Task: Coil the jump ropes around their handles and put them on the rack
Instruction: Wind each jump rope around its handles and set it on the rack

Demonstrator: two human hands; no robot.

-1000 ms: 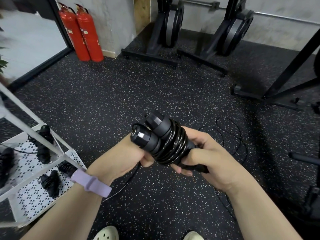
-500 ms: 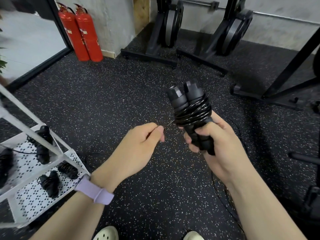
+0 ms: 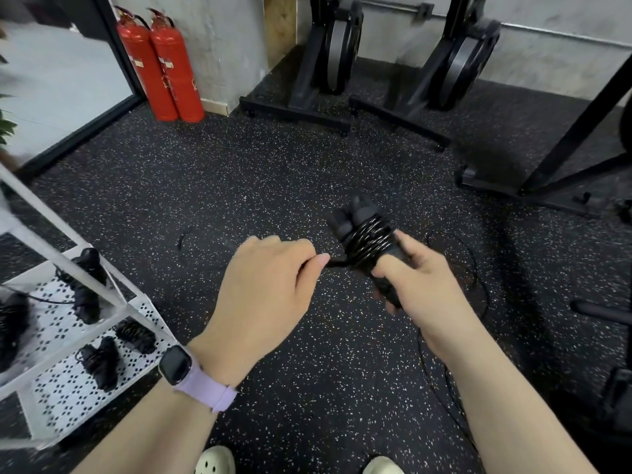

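The black jump rope (image 3: 366,241), coiled around its two handles, is gripped by the right hand (image 3: 415,278); its loose end is pinched by the left hand (image 3: 270,285).

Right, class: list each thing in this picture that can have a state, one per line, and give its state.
jump rope: coiled round its paired handles, held off the floor
right hand: grips the handles
left hand: pinches the rope's end
rack: holds several coiled ropes
loose rope: uncoiled on the floor
watch: on left wrist, screen dark
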